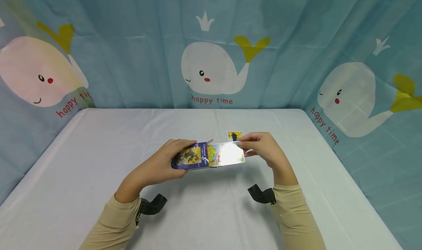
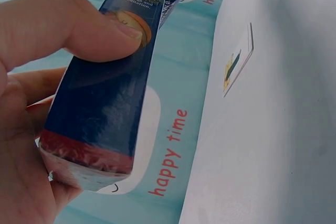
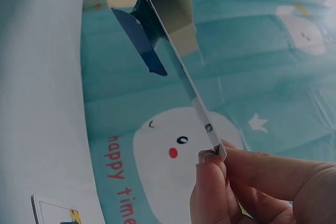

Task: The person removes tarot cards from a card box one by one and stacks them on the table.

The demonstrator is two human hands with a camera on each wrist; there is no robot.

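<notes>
A blue tarot card box (image 1: pixel 191 157) with a picture on its front lies in the grip of my left hand (image 1: pixel 165 161), held above the table. The left wrist view shows the thumb pressed on the narrow side of the box (image 2: pixel 102 98). Out of its right end sticks a tarot card (image 1: pixel 227 154), glossy and bright with glare. My right hand (image 1: pixel 265 145) pinches the card's outer end between thumb and fingers. Seen edge-on in the right wrist view, the card (image 3: pixel 188 85) runs past the box's open flap (image 3: pixel 137 40). Its inner end is hidden in the box.
Another small stack of cards (image 1: pixel 234 135) lies on the white tablecloth (image 1: pixel 115 143) just behind the right hand. A blue curtain (image 1: pixel 138 59) with printed whales hangs around the table's back and sides. Each wrist carries a black mount (image 1: pixel 262 194).
</notes>
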